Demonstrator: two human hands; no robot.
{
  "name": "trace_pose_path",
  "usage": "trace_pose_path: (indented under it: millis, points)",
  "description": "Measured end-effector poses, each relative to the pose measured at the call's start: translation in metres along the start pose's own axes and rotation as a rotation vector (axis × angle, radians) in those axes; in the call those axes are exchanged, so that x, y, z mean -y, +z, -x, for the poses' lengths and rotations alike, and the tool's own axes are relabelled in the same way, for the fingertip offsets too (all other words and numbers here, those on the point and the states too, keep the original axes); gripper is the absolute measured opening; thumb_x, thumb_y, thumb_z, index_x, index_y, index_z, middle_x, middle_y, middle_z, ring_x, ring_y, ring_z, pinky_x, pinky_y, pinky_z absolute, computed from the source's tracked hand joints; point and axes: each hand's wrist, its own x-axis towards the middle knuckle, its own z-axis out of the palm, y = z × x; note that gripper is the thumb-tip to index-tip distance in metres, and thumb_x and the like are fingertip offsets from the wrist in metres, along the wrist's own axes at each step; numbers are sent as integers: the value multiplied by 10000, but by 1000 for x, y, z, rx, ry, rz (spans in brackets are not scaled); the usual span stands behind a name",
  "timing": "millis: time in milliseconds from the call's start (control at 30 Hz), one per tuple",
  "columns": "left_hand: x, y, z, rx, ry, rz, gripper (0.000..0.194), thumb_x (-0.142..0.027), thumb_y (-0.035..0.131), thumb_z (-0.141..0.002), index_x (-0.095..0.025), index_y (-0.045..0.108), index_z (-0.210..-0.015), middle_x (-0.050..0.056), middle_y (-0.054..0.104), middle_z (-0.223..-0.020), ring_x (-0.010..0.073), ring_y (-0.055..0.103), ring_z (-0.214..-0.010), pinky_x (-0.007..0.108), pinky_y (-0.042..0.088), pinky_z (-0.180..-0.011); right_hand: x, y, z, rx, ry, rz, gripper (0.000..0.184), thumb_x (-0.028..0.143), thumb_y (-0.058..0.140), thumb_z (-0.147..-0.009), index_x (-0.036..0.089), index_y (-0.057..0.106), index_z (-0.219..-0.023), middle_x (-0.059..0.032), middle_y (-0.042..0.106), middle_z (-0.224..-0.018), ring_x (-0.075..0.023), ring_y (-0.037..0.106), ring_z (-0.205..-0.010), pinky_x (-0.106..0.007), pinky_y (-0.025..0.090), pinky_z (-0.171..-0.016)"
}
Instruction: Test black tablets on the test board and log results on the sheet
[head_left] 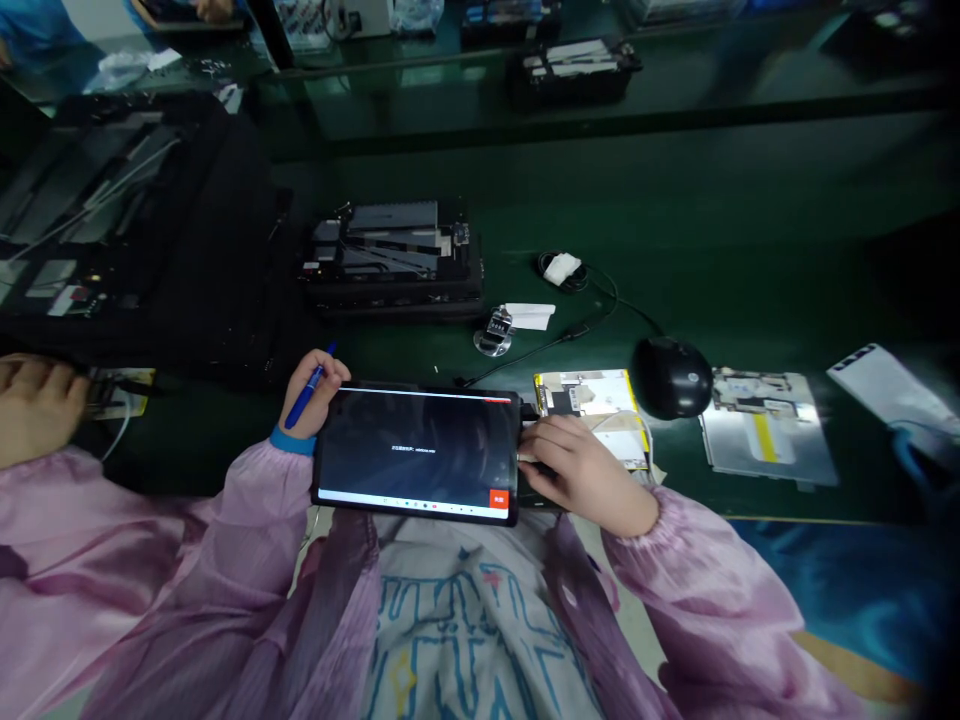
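Note:
A tablet with a lit dark screen and a red box in its lower right corner is held level in front of my body. My left hand is closed around a blue pen and steadies the tablet's upper left corner. At the tablet's right edge, my right hand pinches what looks like a small plug, mostly hidden by the fingers. A white cable loops behind that hand, over an opened device part with yellow edges.
Stacked black device housings stand behind the tablet, with a larger stack left. A tally counter, a coiled black cable, a black mouse and a metal panel lie on the green bench. A co-worker's hand rests far left.

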Motion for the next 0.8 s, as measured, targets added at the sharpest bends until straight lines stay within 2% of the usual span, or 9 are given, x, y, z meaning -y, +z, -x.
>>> trace_pose_path:
  millis: [200,367,500,800]
  points:
    - [1,2,1,-10,0,28,477,-605,709,-670,-208,450,-722,9,568,-688,145,496,-608,274,367,-587,4,-1,5,-6,38,-11,105,170,484,-929,189,588,-929,-84,642,-828,-210,544,-765,-359,497,-677]
    - [3,3,1,5,7,56,460,-586,703,-694,-207,445,-731,0,540,-680,131,460,-585,268,344,-566,3,-4,2,-28,-17,-4,96,174,502,-929,185,596,-937,-83,652,-826,-206,593,-759,-362,533,-678]
    - [3,2,1,1,6,66,463,-590,697,-699,-206,442,-733,-5,533,-671,125,453,-574,266,346,-565,3,-9,-2,-41,6,-26,101,189,496,-937,196,594,-963,-79,662,-864,-200,626,-792,-351,549,-701]
    - [8,-3,2,-29,22,62,461,-609,669,-718,-201,457,-744,3,546,-693,126,479,-596,257,374,-566,13,-29,-15,73,-44,36,119,204,463,-950,184,575,-913,-75,637,-807,-202,574,-738,-339,500,-644]
